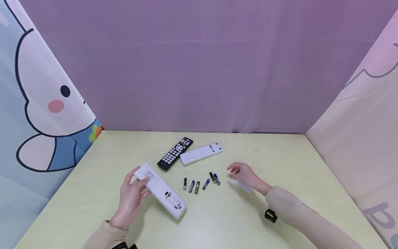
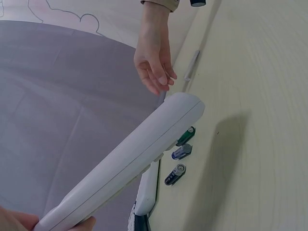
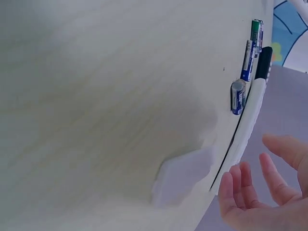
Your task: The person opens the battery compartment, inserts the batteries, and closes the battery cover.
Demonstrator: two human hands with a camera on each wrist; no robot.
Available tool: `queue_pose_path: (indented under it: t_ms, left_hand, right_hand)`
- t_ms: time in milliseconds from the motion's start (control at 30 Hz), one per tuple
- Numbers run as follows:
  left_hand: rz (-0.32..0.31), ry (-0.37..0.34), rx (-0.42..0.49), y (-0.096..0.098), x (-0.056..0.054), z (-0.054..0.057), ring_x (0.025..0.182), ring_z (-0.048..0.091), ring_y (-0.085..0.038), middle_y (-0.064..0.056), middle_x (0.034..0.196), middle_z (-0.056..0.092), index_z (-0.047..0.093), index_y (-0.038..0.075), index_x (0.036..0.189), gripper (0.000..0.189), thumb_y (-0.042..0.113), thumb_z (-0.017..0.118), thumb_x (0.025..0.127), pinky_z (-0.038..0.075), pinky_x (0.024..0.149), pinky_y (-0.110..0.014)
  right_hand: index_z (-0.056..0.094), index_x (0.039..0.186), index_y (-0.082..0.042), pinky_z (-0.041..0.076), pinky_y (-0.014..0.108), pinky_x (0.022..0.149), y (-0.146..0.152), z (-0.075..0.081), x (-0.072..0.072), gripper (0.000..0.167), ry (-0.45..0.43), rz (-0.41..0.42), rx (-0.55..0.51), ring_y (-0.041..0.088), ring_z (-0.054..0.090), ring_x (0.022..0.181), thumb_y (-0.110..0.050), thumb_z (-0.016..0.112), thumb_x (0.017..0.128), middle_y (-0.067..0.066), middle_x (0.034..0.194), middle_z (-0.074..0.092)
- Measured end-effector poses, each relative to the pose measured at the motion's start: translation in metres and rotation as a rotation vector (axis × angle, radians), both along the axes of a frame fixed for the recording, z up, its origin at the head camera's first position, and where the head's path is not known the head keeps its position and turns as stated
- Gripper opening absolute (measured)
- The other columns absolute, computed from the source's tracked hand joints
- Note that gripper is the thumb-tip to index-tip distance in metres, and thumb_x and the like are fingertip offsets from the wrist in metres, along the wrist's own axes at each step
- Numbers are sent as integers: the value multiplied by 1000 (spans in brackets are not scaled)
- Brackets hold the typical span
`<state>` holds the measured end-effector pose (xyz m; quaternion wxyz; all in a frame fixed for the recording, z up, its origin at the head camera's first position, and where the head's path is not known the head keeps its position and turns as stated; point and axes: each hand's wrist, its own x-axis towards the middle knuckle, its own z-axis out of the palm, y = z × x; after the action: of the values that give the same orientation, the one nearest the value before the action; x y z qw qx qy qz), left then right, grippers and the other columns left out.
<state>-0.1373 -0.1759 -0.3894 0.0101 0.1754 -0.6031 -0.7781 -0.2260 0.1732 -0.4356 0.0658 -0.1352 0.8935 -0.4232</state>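
My left hand (image 1: 131, 197) grips a white remote control (image 1: 160, 186) near one end, thumb on top and fingers beneath. Its back faces up, raised off the table, and the bare battery compartment (image 1: 173, 200) shows springs and contacts. To the right, my right hand (image 1: 245, 174) hovers over the table with loosely bent fingers and nothing between them. Beneath it lies a small white battery cover (image 3: 183, 178), partly hidden by the hand in the head view. Between the hands, several batteries (image 1: 197, 187) lie on the table, some dark, some blue and silver.
A black remote (image 1: 175, 154) and a second white remote (image 1: 202, 153) lie buttons up behind the batteries, their ends close together. The pale wooden table (image 1: 280, 155) ends at a purple curtain (image 1: 199, 69). Printed cloths hang at both sides.
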Motion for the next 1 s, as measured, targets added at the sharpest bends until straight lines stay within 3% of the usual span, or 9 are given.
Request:
queue_pose_path:
  t_ms: [567, 833, 1000]
  left_hand:
    - [-6, -2, 13, 1, 0, 1, 83, 60, -6, -15, 123, 43, 17, 14, 139, 58, -1, 41, 88, 53, 77, -26]
    - [-8, -1, 22, 2, -1, 1, 83, 61, -7, -12, 118, 46, 17, 14, 139, 59, -2, 41, 88, 53, 76, -26]
    - [-9, 0, 21, 2, -1, 1, 83, 61, -8, -8, 113, 49, 17, 14, 139, 58, -1, 41, 88, 53, 76, -26]
  right_hand:
    - [58, 101, 7, 53, 27, 63, -26, 0, -7, 24, -83, 66, -81, 18, 56, 73, 0, 61, 78, 11, 81, 59]
    - [58, 102, 5, 53, 30, 60, -36, -2, -10, 25, -183, 42, -107, 17, 55, 70, 3, 60, 76, 11, 82, 58]
    - [57, 102, 6, 52, 29, 56, -39, -3, -11, 25, -179, 54, -96, 18, 54, 63, 3, 59, 76, 12, 80, 58]
